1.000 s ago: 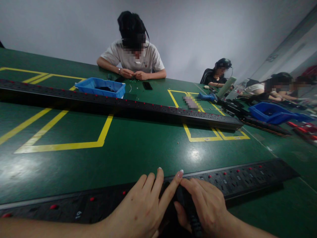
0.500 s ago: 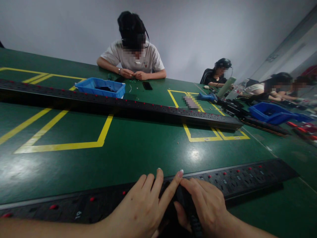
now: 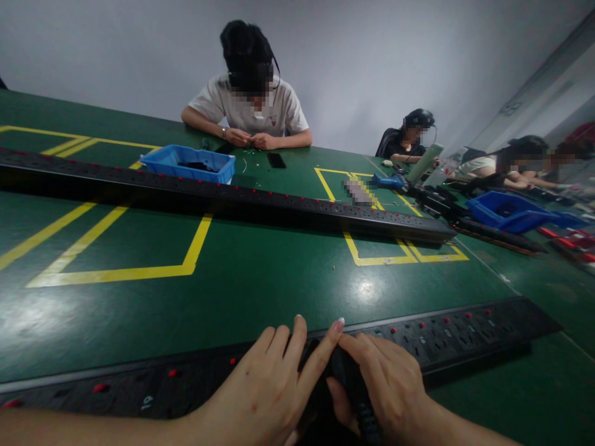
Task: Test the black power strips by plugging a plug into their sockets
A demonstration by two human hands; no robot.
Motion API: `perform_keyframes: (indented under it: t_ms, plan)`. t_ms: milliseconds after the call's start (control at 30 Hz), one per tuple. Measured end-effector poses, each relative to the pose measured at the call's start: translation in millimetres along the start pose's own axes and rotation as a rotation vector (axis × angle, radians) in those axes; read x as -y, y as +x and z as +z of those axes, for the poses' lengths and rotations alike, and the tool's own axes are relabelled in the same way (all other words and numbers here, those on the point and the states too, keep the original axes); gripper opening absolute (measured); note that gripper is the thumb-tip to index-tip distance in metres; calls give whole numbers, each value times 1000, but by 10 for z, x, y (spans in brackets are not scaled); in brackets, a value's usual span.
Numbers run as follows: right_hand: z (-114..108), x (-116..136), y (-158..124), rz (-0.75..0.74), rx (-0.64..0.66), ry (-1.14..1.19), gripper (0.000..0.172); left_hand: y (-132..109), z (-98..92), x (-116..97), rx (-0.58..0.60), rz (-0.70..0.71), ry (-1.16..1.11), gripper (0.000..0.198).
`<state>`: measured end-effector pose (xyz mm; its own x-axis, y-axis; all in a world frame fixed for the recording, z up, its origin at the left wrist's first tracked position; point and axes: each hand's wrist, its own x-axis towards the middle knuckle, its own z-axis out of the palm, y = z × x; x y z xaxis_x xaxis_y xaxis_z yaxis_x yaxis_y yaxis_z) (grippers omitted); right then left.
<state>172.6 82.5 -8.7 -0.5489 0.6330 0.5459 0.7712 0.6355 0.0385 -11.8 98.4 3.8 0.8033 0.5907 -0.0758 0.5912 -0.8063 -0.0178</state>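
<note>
A long black power strip (image 3: 465, 334) with red switches lies across the near edge of the green table (image 3: 260, 279). My left hand (image 3: 269, 390) rests flat on top of it, fingers stretched forward and slightly apart. My right hand (image 3: 385, 384) sits just to the right, fingers curled round a black plug with a ribbed cable (image 3: 360, 402) at the strip. The fingertips of both hands nearly touch above the plug.
A second long black power strip (image 3: 279, 204) crosses mid-table over yellow floor-tape rectangles. A blue bin (image 3: 186, 162) and a black phone (image 3: 276, 160) lie beyond it. A person in a white shirt (image 3: 248, 105) sits opposite; others work at the right beside another blue bin (image 3: 506, 210).
</note>
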Motion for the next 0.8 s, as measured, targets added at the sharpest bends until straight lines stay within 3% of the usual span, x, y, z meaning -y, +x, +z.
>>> perform_keyframes:
  t_ms: [133, 467, 800]
  plan:
    - [-6, 7, 3, 5, -3, -2, 29, 5, 7, 8, 20, -27, -3, 94]
    - [-1, -10, -1, -1, -3, -9, 32, -30, 135, 23, -75, 9, 14, 92]
    - [-17, -5, 8, -4, -13, -12, 31, -34, 110, 24, -55, 20, 12, 88]
